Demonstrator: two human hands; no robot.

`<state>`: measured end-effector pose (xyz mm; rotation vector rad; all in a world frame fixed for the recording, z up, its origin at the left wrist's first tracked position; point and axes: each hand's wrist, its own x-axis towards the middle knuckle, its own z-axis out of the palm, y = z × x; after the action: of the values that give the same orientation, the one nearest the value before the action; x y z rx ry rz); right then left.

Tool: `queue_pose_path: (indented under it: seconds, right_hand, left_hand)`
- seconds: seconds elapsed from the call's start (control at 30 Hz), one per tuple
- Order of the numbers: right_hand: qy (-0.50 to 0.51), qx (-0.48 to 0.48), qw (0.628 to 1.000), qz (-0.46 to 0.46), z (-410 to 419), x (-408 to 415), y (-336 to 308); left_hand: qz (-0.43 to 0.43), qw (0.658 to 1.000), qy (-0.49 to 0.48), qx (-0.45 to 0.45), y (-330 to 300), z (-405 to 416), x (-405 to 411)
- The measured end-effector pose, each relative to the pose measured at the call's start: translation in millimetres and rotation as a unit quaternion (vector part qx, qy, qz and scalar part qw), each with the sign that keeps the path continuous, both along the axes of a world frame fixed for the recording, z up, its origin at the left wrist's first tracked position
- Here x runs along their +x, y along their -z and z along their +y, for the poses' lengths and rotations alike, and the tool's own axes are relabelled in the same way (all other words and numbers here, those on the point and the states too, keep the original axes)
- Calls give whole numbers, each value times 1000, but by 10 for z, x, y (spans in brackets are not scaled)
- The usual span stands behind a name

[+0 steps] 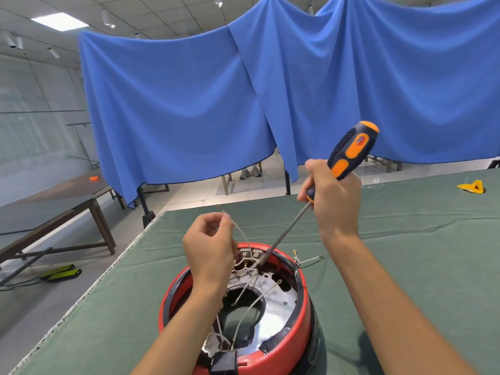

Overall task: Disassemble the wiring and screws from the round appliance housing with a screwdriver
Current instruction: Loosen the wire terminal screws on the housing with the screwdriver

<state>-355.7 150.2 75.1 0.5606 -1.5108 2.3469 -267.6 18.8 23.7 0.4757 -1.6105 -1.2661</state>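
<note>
A round red housing (304, 318) with a shiny metal inner plate (278, 296) sits on the green table near its front. Several pale wires (244, 292) run across the inside. My right hand (331, 196) grips a screwdriver with a dark blue and orange handle (351, 150). Its metal shaft (284, 235) slants down to the terminals at the housing's far rim (255, 259). My left hand (209, 244) pinches one pale wire (240, 231) and holds it up above the far left of the housing. A black connector block (224, 362) sits at the near rim.
The table's green cloth (405, 253) spreads wide to the right, with a yellow scrap (472, 186) at its far right. Loose wire ends (308, 259) stick out past the housing's right rim. Blue curtains (243, 104) hang behind. A dark table (54, 209) stands to the left.
</note>
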Motion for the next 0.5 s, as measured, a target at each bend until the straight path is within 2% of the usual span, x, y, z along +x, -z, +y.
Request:
queue_pose_path:
  seconds: [0.13, 0.33, 0.43, 0.5]
  right_hand:
    - [-23, -31, 998, 41, -13, 77, -56]
    - [6, -57, 990, 129, -20, 181, -129]
    - [57, 54, 977, 200, -36, 225, -96]
    - [57, 148, 957, 243, -76, 247, -26]
  left_hand:
    - [46, 994, -37, 94, 31, -70, 41]
    - [108, 986, -108, 67, 22, -118, 134]
    - [157, 978, -124, 61, -5, -106, 168]
    - [157, 980, -108, 57, -4, -85, 168]
